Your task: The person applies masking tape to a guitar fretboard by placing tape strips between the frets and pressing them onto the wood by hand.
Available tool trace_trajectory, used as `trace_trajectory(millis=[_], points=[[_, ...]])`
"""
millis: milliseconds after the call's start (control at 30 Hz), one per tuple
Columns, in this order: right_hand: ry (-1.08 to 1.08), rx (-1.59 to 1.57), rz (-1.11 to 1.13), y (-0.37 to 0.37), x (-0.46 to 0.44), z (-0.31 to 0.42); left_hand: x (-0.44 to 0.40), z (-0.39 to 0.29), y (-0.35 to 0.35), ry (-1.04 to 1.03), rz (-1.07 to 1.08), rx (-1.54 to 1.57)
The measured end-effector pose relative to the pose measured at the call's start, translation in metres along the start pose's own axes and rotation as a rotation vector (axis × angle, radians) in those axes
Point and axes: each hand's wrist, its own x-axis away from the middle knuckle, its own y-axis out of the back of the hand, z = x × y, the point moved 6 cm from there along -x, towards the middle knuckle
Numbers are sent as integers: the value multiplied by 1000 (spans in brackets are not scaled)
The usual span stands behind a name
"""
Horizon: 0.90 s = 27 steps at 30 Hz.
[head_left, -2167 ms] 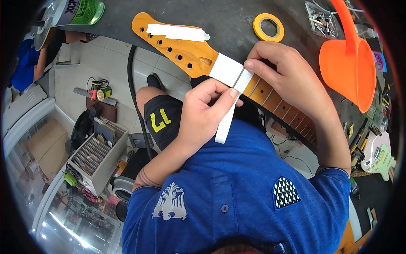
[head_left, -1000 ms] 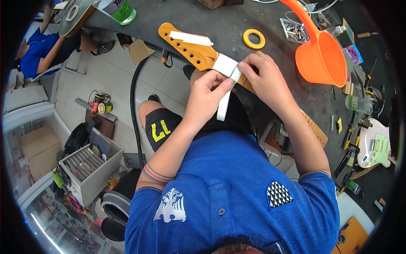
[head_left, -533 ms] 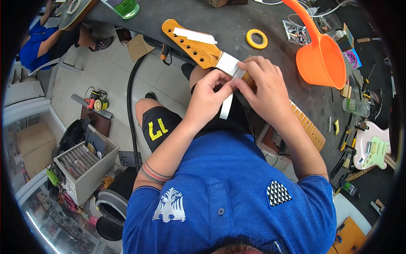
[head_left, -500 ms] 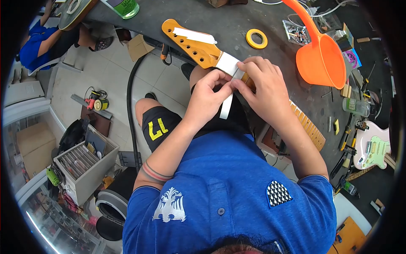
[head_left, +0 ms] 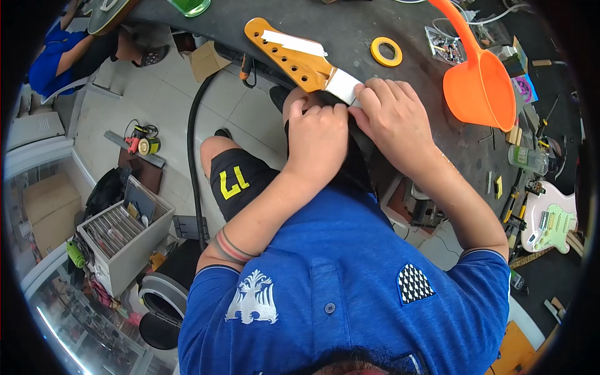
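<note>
A guitar neck with an amber headstock (head_left: 284,53) reaches from the bench edge toward my lap. White tape (head_left: 297,44) lies along the headstock face, and a white wrap (head_left: 342,85) covers the neck just below it. My right hand (head_left: 397,122) is closed over the neck below the wrap, thumb and fingers pressing at the wrap's lower edge. Beside it, my left hand (head_left: 317,140) is curled with its back up, close to the neck's near side. A narrow white tape strip (head_left: 355,104) shows between my hands; its loose end is hidden, apparently inside my left fingers.
On the dark bench (head_left: 219,28) lie a yellow tape roll (head_left: 386,52) and an orange dipper (head_left: 478,90). A pink guitar body (head_left: 550,215) and tools crowd the right side. A black hose (head_left: 192,150) runs down the left. Another person (head_left: 56,62) sits at upper left.
My left hand has turned from a pinch to a curled, back-up pose. The hanging tape end has gone out of sight. My right hand stays on the neck; the view has shifted slightly.
</note>
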Motion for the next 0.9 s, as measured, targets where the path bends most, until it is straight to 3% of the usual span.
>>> trace_trajectory(millis=[100, 267, 367, 433, 533, 733, 867, 900], points=[[-4, 31, 17, -4, -3, 3, 17, 29, -29, 66, 288, 233], [-84, 53, 34, -10, -3, 5, 29, 47, -13, 253, 202, 982], [-94, 0, -45, 17, -3, 9, 26, 43, 12, 194, 131, 1105], [-189, -297, 36, 31, 6, 10, 24, 35, 33, 85, 187, 1028], [-581, -1178, 357, 20, 36, 15, 20, 16, 54, -165, 187, 917], [-662, -1308, 485, 28, 44, 4, 7, -10, 68, -385, 181, 747], [-616, -1370, 478, 26, 42, -11, -3, -20, 70, -416, 149, 734], [-593, -1385, 456, 27, 39, -16, -7, -17, 68, -320, 155, 825]])
